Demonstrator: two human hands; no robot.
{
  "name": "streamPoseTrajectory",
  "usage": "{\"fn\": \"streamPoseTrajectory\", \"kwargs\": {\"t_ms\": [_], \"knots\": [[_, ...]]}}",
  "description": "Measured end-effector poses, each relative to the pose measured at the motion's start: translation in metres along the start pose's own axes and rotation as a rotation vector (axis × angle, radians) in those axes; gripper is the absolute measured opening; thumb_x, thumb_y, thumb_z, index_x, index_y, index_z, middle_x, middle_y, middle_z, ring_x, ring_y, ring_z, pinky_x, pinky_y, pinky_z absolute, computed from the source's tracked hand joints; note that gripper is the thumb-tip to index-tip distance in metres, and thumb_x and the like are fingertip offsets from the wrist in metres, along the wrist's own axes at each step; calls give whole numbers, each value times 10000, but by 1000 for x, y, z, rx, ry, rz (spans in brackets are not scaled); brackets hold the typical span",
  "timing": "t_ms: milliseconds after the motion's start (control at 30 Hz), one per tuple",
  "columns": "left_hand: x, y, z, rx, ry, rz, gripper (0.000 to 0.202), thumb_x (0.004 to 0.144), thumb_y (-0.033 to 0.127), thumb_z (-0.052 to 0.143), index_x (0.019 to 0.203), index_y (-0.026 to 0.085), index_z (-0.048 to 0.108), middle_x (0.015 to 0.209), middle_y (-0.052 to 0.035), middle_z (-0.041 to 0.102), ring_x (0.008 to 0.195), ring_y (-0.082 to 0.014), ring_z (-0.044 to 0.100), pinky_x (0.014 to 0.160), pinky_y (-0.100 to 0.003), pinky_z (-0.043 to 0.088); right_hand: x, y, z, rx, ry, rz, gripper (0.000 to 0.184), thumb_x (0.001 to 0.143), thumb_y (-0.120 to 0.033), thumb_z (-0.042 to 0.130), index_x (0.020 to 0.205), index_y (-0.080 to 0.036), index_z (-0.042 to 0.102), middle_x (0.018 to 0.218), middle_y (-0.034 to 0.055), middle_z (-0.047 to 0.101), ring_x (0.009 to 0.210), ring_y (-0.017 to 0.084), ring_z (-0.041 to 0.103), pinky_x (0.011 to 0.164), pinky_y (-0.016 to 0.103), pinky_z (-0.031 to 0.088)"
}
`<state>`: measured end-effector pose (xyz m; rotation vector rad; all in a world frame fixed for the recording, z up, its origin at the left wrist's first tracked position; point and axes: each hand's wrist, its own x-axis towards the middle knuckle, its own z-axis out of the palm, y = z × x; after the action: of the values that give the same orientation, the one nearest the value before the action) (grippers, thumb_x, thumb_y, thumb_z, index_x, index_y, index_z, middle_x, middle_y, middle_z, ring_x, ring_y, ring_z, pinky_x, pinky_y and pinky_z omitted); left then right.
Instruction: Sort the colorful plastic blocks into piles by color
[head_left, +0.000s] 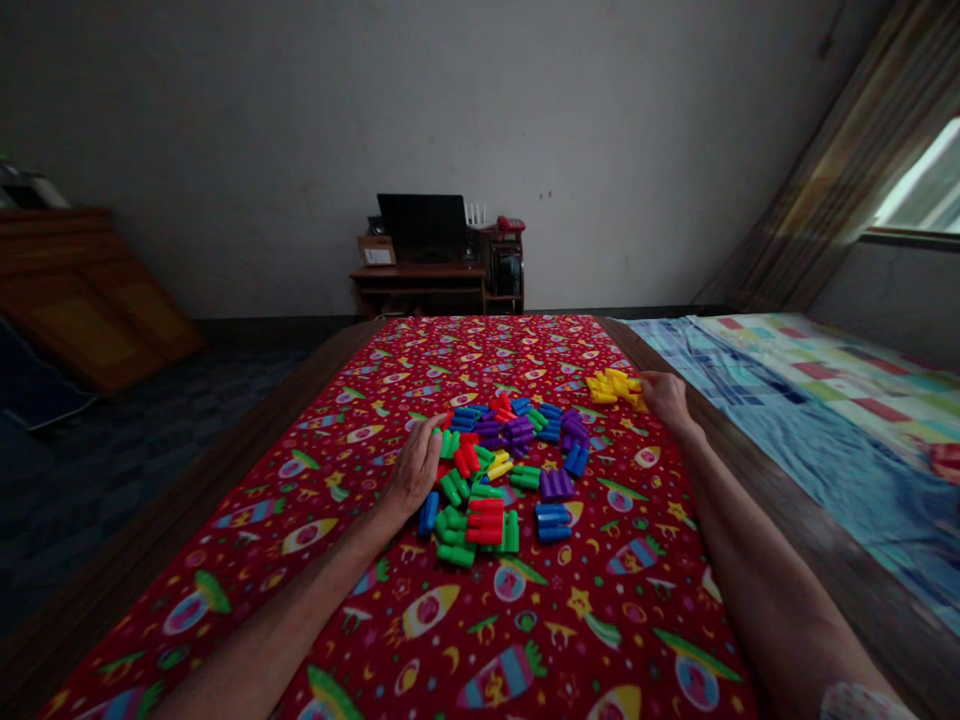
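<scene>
Plastic building blocks in red, green, blue, purple and yellow lie in a loose heap on the table. My left hand (415, 464) rests at the heap's left edge, fingers stretched forward, the tips against a green block (448, 443); I see nothing clearly gripped in it. To the right, apart from the heap, is a small cluster of yellow blocks (612, 384). My right hand (666, 396) is at the cluster's right side, its fingers pinched on a yellow block (636, 388). Nearer to me lie a red block (485, 521) on green ones and a blue block (553, 522).
A red patterned cloth (420, 610) covers the long table. Right beside it stands a bed with a blue cover (757, 430). Against the far wall is a desk (420, 272) with a monitor (423, 225). A wooden cabinet (90, 300) stands at left.
</scene>
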<state>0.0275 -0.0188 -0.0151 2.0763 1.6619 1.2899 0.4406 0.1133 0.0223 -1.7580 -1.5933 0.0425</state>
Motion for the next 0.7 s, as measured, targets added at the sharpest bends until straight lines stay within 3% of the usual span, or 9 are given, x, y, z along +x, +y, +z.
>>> {"fn": "streamPoseTrajectory", "kwargs": {"t_ms": [100,167,200,267,333,367,467,600,700], "knots": [[0,0,1,2,19,14,439,951,408,260,1211,159,510,1222,-142,604,1190,-236,545,1070,-440,396,-2,-26,-7,75,64,-35,311,765,-204,482,896,-118,750,902,141,743,878,254,674,860,364,481],[1,-1,1,1,17,16,431,951,409,261,1209,169,509,1223,-136,604,1188,-234,546,1067,-443,399,-12,-55,-9,217,16,-131,305,785,-243,486,891,-135,751,879,107,746,826,226,674,802,330,493],[1,-1,1,4,10,13,428,951,410,262,1208,172,508,1225,-135,602,1188,-234,545,1069,-446,397,-21,-73,-7,305,-64,-201,289,790,-257,496,872,-145,750,846,82,745,778,205,669,750,302,495],[1,-1,0,9,-6,1,431,949,416,261,1205,172,508,1234,-139,597,1198,-237,538,1074,-453,389,-46,-109,-1,440,-381,-423,252,804,-251,516,854,-157,744,791,36,731,705,160,644,668,249,478],[1,0,-1,7,-18,-11,439,947,420,260,1210,168,504,1250,-144,590,1213,-241,527,1079,-459,383,-76,-140,8,430,-720,-666,223,825,-205,526,883,-159,737,756,15,711,658,130,614,623,219,446],[0,1,-1,3,-23,-16,441,947,418,259,1214,166,503,1257,-145,586,1221,-241,522,1082,-459,380,-91,-151,12,377,-778,-775,201,830,-184,542,899,-151,729,772,23,702,666,124,599,623,215,433],[0,4,-2,-14,-20,-23,436,945,408,264,1213,165,508,1268,-142,582,1230,-236,515,1091,-453,369,-128,-168,24,120,-711,-990,266,823,-205,623,1075,-138,675,933,93,663,807,169,583,675,252,428],[0,7,-4,-124,-15,-67,439,937,450,297,1181,174,536,1255,-126,600,1226,-236,525,1095,-434,369,-149,-166,34,-115,-559,-990,223,871,-195,564,1074,-145,642,1022,137,610,948,224,554,753,306,434],[1,4,-7,-321,19,-167,473,928,506,306,1162,167,538,1221,-131,626,1191,-247,559,1056,-437,411,-143,-165,31,-64,-564,-990,171,881,-251,568,983,-140,647,953,115,632,875,200,560,745,291,418]]}}
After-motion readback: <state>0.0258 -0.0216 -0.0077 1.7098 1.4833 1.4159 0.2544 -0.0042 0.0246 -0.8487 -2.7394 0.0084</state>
